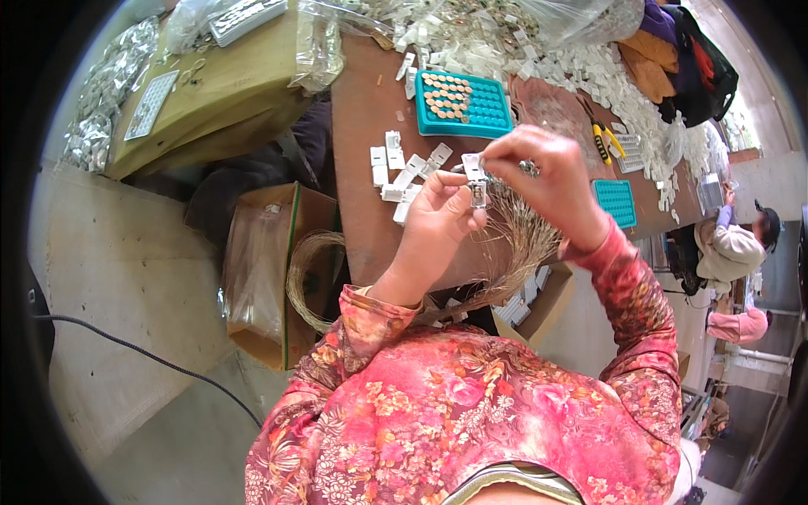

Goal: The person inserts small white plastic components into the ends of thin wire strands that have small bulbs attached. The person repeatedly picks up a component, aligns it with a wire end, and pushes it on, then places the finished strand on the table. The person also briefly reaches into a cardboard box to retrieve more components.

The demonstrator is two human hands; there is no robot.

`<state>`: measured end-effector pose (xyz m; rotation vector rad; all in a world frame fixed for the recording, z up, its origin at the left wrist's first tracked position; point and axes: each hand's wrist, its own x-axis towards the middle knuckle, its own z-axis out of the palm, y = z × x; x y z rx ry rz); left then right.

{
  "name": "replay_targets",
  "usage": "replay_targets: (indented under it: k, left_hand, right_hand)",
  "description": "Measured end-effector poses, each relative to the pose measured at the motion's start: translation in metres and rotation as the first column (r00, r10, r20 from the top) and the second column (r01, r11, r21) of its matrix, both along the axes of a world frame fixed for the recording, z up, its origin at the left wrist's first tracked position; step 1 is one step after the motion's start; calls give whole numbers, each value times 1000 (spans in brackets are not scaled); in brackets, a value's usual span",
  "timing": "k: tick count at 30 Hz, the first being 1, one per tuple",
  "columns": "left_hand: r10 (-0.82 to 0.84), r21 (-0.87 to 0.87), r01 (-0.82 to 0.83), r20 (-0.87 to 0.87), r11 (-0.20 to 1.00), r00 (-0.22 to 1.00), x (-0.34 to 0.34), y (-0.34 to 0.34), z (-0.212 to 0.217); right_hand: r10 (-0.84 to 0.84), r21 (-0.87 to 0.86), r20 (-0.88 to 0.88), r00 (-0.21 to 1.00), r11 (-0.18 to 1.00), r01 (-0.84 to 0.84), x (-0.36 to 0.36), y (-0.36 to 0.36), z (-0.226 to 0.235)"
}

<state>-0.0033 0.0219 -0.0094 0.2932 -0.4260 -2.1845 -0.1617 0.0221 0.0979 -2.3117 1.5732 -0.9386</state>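
Observation:
My left hand (pixel 439 210) is closed, thumb and fingers pinching a small white plastic box (pixel 478 195) that looks opened on a hinge. Small metal parts seem to sit inside it. Against the box's raised upper flap (pixel 473 165) rest the fingertips of my right hand (pixel 547 164), drawn together in a pinch. What that pinch holds is too small to tell. Shiny metal bits (pixel 528 168) show by the right palm; whether they are held I cannot tell. Left of my hands, several similar white boxes (pixel 389 160) lie loose on the brown table (pixel 362 93).
A teal tray (pixel 488 105) partly filled with round copper-coloured pieces stands beyond my hands. A smaller teal tray (pixel 614 202) and yellow-black pliers (pixel 608 143) lie right. White plastic parts (pixel 572 71) heap at the back. A wire bundle (pixel 530 227) hangs below; a cardboard box (pixel 268 278) stands left.

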Motion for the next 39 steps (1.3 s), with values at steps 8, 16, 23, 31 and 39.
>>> replay_targets:
  k: [8, 16, 23, 31, 39]
  left_hand:
    - [2, -90, -3, -7, 996, 1000, 1, -1, 1]
    - [69, -170, -51, 103, 984, 992, 1, 1, 1]
    - [54, -16, -54, -21, 998, 998, 1, 1, 0]
    - [7, -73, -4, 37, 997, 999, 2, 5, 6]
    - [-248, -42, 248, -10, 968, 969, -2, 19, 23]
  right_hand:
    - [-62, -93, -35, 997, 994, 59, 20, 31, -14]
    - [-117, 154, 117, 986, 983, 98, 16, 33, -16]
    - [-72, -292, -150, 986, 956, 25, 20, 46, -41]
    - [-147, -303, -56, 988, 945, 124, 22, 58, -42]
    - [-337, 488, 691, 639, 870, -68, -2, 62, -6]
